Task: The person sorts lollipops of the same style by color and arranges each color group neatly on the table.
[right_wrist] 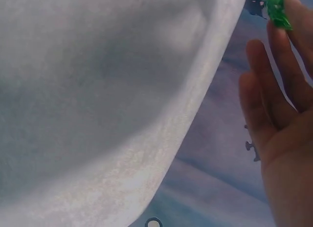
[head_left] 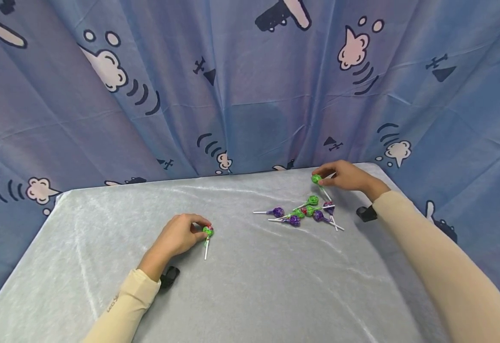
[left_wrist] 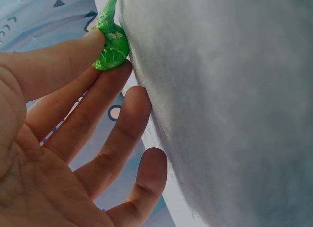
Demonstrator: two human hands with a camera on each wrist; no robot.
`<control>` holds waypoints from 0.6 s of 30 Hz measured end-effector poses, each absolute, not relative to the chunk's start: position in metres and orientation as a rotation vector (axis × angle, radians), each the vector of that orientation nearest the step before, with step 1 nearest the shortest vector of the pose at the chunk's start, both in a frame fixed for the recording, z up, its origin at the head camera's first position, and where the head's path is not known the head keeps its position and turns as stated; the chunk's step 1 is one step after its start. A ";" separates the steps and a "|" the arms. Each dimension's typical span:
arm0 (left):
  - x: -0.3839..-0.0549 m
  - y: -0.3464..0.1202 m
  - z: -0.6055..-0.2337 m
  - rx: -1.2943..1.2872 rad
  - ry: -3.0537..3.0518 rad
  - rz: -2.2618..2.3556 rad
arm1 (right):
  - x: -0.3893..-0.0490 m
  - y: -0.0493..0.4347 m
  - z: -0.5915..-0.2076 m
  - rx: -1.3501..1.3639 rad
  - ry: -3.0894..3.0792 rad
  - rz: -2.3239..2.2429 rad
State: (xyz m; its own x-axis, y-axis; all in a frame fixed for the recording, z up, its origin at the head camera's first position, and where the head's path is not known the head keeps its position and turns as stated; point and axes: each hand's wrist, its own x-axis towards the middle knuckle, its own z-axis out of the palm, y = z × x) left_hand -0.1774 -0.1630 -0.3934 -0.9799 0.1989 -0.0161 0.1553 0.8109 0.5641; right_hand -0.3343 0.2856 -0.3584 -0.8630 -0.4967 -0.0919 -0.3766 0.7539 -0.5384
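Observation:
My left hand [head_left: 182, 233] pinches the head of a green lollipop [head_left: 208, 231] with a touch of red on its wrapper, its white stick pointing toward me. In the left wrist view the thumb and fingertips hold the green wrapped head [left_wrist: 113, 50], while the other fingers [left_wrist: 128, 114] spread loosely. At the far right, my right hand [head_left: 345, 176] pinches another green lollipop [head_left: 316, 178] by its head, the stick slanting down to the right. Between the hands, nearer the right one, lies a loose cluster of purple lollipops [head_left: 295, 220] and green lollipops [head_left: 313, 200], their sticks crossing.
A pale grey cloth covers the table [head_left: 267, 286]. Behind its far edge hangs a blue printed curtain [head_left: 250, 128], which continues along the right side. Black wrist devices [head_left: 170, 277] sit at both wrists.

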 end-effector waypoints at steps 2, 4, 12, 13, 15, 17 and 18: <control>-0.178 -0.162 -0.393 0.284 2.914 0.896 | -0.333 0.287 -0.355 -0.677 2.730 -0.775; -0.177 -0.163 -0.394 0.277 2.910 0.894 | -0.331 0.286 -0.353 -0.671 2.737 -0.786; -0.177 -0.164 -0.394 0.265 2.911 0.888 | -0.323 0.281 -0.349 -0.677 2.751 -0.819; -0.177 -0.164 -0.395 0.267 2.911 0.890 | -0.321 0.280 -0.349 -0.676 2.754 -0.822; -0.177 -0.163 -0.395 0.258 2.908 0.901 | -0.318 0.275 -0.349 -0.683 2.759 -0.825; -0.178 -0.163 -0.394 0.268 2.911 0.904 | -0.315 0.270 -0.349 -0.703 2.764 -0.824; -0.178 -0.163 -0.394 0.268 2.913 0.906 | -0.313 0.266 -0.349 -0.716 2.766 -0.822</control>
State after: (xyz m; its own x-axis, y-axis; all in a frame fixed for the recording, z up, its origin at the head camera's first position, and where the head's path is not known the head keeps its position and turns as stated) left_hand -0.1776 -0.1627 -0.3944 -0.9815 0.1897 -0.0239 0.1427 0.8100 0.5689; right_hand -0.3132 0.2662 -0.3494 -0.8706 -0.4913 -0.0240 -0.3984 0.7330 -0.5513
